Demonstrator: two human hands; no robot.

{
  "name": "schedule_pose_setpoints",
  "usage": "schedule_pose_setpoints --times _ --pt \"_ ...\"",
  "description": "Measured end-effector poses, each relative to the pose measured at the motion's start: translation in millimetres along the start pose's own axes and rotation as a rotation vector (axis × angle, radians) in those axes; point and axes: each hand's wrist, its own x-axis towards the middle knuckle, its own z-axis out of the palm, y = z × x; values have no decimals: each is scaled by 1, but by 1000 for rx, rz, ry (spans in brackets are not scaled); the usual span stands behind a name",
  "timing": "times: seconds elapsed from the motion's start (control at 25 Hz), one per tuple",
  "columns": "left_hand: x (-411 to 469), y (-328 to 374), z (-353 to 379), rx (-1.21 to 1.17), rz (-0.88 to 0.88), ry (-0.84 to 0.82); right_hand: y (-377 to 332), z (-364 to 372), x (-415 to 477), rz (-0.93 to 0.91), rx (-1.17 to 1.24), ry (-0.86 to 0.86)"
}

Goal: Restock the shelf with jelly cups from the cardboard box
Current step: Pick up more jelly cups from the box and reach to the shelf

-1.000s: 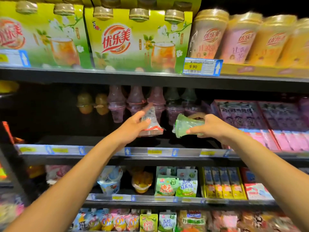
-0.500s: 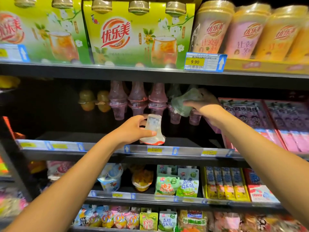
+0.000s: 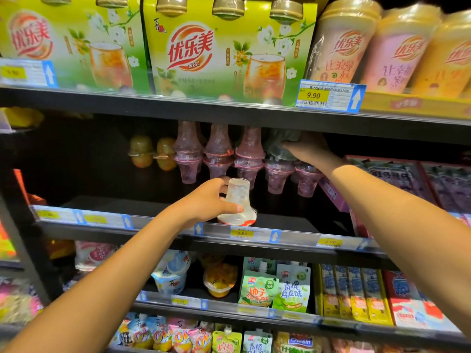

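Under the gripping left hand (image 3: 206, 203), the clear bell-shaped red-lidded jelly cup (image 3: 238, 200) now stands on the black shelf (image 3: 293, 221). The right hand (image 3: 309, 151) has raised its gripped green plastic jelly cup (image 3: 280, 142) among the pink stacked cups (image 3: 219, 154); I judge only releasing remains.

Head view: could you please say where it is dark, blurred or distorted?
Head view: green packs on top brightly lit; head view: middle shelf recess in shadow, so the green jelly cup under the right hand is dim; head view: shelf edges bow, lower corners blur.

Jelly cup (image 3: 239, 200) in left grip (image 3: 206, 202) at shelf (image 3: 127, 207) front, stacked cups (image 3: 248, 154) behind left grip, second cup (image 3: 277, 149) in right grip (image 3: 311, 151) atop them
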Motion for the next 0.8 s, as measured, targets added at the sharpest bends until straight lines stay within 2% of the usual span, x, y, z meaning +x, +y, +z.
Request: schedule_pose_setpoints --times 0.28,0.8 --pt "-1 0 1 4 0 0 13 23 20 23 -43 -47" --pt "-4 7 3 30 5 -4 15 17 12 -11 -21 -91"
